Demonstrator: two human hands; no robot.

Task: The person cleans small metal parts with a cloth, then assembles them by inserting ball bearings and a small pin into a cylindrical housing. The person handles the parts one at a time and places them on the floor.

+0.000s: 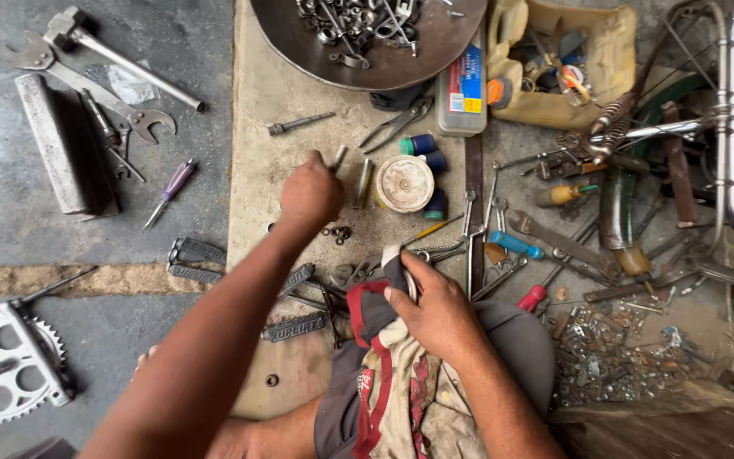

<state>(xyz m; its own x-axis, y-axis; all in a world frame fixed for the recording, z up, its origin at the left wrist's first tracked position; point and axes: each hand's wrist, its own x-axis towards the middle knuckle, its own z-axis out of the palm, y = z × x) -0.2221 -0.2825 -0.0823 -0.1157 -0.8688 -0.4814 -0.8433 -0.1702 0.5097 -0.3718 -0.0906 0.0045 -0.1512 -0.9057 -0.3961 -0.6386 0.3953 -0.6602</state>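
My left hand (309, 194) reaches forward over the tan mat (256, 127) and pinches a short metal rod (339, 156) at its fingertips. Small nuts (338, 232) lie just below that hand. My right hand (433, 308) rests on my knee, gripping a dirty red-and-cream rag (384, 374) bunched around something I cannot make out. A round cream lid (404, 183) with blue and green spools around it sits between the two hands.
A metal bowl (299, 42) of bolts stands at the top, pliers (397, 125) and a small plastic box (462, 93) below it. Wrenches, a hammer (121, 55) and a metal bar (57, 144) lie left; a chainring (2, 365) lies lower left. Tools, screwdrivers and bike parts crowd the right.
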